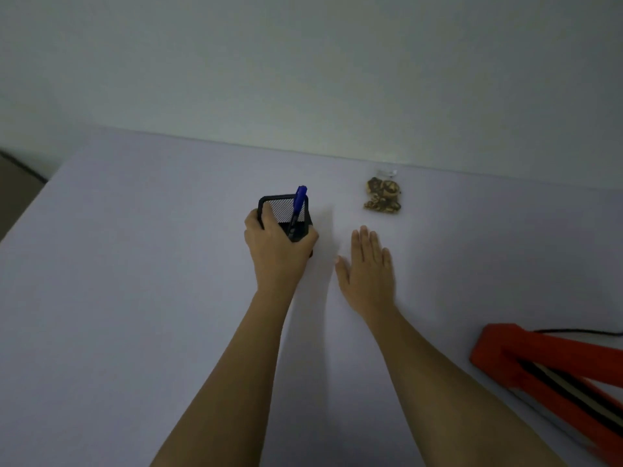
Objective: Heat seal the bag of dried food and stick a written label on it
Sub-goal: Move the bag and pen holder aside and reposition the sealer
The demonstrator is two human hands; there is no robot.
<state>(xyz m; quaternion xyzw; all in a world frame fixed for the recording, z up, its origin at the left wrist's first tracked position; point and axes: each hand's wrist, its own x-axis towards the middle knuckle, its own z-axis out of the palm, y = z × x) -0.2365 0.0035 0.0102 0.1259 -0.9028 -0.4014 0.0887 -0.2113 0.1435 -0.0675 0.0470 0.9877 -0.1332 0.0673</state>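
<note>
Our left hand (274, 251) clamps its fingers round the black mesh pen holder (286, 210), probably to bring the blue marker (299, 203) closer. Our right hand (367, 269) is flat with straight fingers, holding nothing. The bag of dried food (382, 197) sits by the desk's (135, 264) far edge. The red heat sealer (546, 369) lies at the right edge, with open room between them.

bare table (135, 264), heat sealer (539, 358) near-right
</note>
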